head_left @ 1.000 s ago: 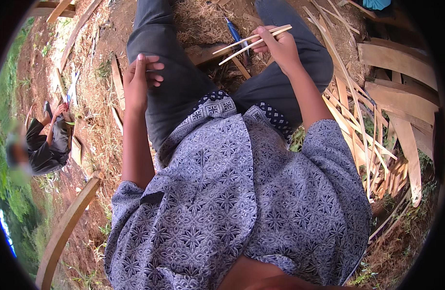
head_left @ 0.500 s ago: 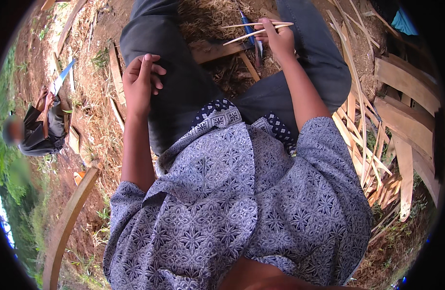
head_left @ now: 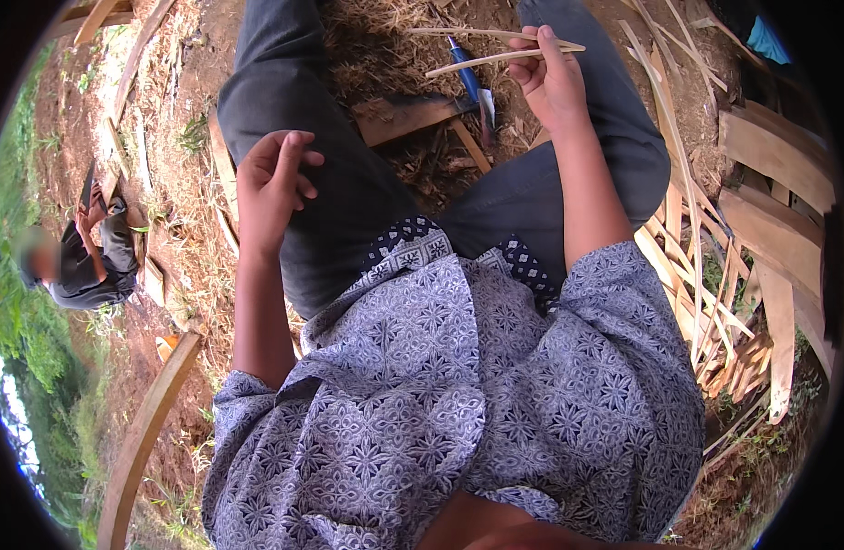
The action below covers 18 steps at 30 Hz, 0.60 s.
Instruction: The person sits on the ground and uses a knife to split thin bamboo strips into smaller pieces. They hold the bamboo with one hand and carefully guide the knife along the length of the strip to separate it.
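Two thin, pale strips of split wood or bamboo (head_left: 468, 65) are pinched in my right hand (head_left: 557, 92), above my right shin. They meet near my fingertips and fan apart toward the left. My left hand (head_left: 273, 179) hovers by my left knee, its fingers loosely bent and apart, holding nothing. Between my legs, on the ground, lies a blue-handled tool (head_left: 465, 71). Beside it is what looks like a short metal blade (head_left: 487, 110), close to a flat piece of wood (head_left: 408, 121).
Long split strips (head_left: 688, 247) are heaped at my right, beside curved wooden planks (head_left: 775, 151). A bent plank (head_left: 147, 435) stands at lower left. Another person (head_left: 87, 247) sits at far left, holding a long blade. Dry shavings cover the ground ahead.
My right hand has shifted right with the strips, and their left ends have spread wider. The blue handle shows more fully. The other person's blade has turned more upright.
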### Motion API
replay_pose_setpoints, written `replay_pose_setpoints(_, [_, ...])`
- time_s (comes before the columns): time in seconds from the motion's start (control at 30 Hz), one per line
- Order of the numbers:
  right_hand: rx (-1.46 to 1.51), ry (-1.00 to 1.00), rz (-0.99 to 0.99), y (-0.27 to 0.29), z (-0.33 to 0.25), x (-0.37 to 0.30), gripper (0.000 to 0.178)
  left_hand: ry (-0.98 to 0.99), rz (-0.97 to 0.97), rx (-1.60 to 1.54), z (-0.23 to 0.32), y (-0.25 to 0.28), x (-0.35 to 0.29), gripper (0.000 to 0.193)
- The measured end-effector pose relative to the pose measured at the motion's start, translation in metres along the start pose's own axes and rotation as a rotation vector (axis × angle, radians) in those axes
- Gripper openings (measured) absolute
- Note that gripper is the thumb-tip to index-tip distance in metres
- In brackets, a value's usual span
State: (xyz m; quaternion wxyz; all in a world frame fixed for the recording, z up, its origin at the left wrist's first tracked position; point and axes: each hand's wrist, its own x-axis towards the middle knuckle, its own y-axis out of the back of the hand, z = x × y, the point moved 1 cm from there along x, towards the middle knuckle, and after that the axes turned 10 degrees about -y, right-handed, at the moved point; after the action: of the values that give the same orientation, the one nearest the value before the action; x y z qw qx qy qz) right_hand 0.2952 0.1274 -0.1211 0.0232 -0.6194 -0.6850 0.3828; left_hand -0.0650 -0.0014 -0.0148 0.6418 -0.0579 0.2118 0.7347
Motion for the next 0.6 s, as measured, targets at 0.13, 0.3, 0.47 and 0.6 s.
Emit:
replay_pose_setpoints(0.13, [-0.05,-0.05,-0.087,-0.014,0.001,-0.01,0.032,-0.263,-0.122,0.161,0.021,-0.046,0.024,0.028])
replay_pose_setpoints(0.3, [-0.062,-0.074,-0.149,-0.025,0.003,-0.015,0.031,-0.299,-0.257,-0.086,0.021,-0.071,0.056,0.02])
replay_pose_setpoints(0.47, [-0.055,-0.131,-0.128,-0.014,0.008,-0.017,0.027,-0.194,-0.485,-0.414,0.025,-0.067,0.047,0.019])
replay_pose_setpoints(0.6, [-0.015,-0.145,-0.146,-0.023,0.01,-0.016,0.027,-0.069,-0.564,-0.7,0.022,-0.065,0.042,0.026])
